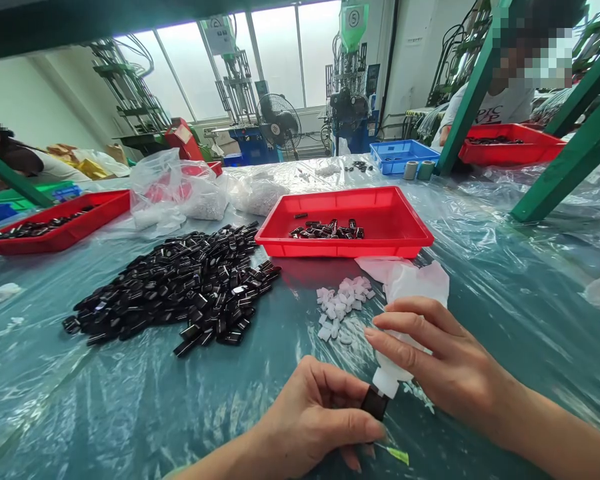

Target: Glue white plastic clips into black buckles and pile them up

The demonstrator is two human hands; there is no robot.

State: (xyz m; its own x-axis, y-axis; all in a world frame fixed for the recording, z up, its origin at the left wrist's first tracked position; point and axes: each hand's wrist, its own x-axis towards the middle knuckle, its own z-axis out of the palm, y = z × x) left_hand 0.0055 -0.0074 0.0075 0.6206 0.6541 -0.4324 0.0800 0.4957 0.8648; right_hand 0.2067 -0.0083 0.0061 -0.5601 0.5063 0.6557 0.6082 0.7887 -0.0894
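Fingers point(343, 425) pinching glossy black block point(375, 403), soft white sleeve point(386, 382) on top

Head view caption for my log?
Left hand holds a black part against a white piece in the right hand, beside a heap of black parts.

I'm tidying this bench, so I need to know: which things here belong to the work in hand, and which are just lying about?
In use: left hand gripping a black rectangular part; right hand holding a white plastic bottle against it; heap of black parts; red tray; white blocks.

Lying about: blue crate; electric fan; clear plastic bags.
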